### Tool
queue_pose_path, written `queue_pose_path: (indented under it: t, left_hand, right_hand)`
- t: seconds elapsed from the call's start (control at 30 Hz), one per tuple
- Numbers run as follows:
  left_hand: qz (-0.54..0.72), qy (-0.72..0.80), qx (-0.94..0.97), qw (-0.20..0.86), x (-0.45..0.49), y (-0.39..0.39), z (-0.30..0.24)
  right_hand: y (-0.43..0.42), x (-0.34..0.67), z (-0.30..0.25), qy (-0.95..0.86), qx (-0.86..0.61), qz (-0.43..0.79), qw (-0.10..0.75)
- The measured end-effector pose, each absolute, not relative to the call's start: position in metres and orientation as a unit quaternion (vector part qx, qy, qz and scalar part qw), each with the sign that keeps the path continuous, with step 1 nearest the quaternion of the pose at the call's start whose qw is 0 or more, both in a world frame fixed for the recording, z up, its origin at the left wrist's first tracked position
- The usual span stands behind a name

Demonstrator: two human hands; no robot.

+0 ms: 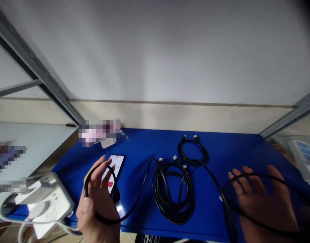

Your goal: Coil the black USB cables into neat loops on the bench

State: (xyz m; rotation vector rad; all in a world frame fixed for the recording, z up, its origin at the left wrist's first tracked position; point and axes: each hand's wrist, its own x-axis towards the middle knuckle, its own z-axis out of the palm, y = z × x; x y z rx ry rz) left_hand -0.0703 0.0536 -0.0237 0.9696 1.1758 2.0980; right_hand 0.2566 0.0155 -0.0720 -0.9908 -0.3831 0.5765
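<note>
My left hand point(99, 206) is at the lower left, fingers curled and thumb pressed over a loop of black cable point(114, 221). From it the cable runs right, toward a coil. My right hand point(263, 200) is at the lower right with its fingers spread. A black cable point(213, 177) passes across it in loops; I see no finger closed on it. Between the hands lies a coil of black cable point(173, 221) with light metal plug ends. Behind it rests a smaller coiled black cable point(179, 152) with its USB-type plugs pointing back.
A phone point(119, 165) with a lit screen lies on the blue table point(144, 141) behind my left hand. At the left edge is a white power strip point(56, 192) with plugs and cords. Grey metal posts point(51, 81) flank the table; a wall point(170, 60) stands behind.
</note>
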Motion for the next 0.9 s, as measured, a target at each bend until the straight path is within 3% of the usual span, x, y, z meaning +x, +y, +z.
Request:
queue_pose_path:
  t: [0.23,0.67,0.9]
  left_hand:
    - [0.765,0.461,0.367,0.260,-0.064,0.037,-0.012]
    - [0.749,0.470,0.369,0.287,-0.039,0.055,-0.019]
    - [0.757,0.459,0.373,0.278,-0.038,0.072,-0.030]
  right_hand:
    - [0.015,0.261,-0.070,-0.162,-0.453,0.235,0.845]
    - [0.004,0.249,-0.052,-0.168,-0.436,0.292,0.834]
    - [0.015,0.267,-0.099,-0.213,-0.466,0.239,0.825]
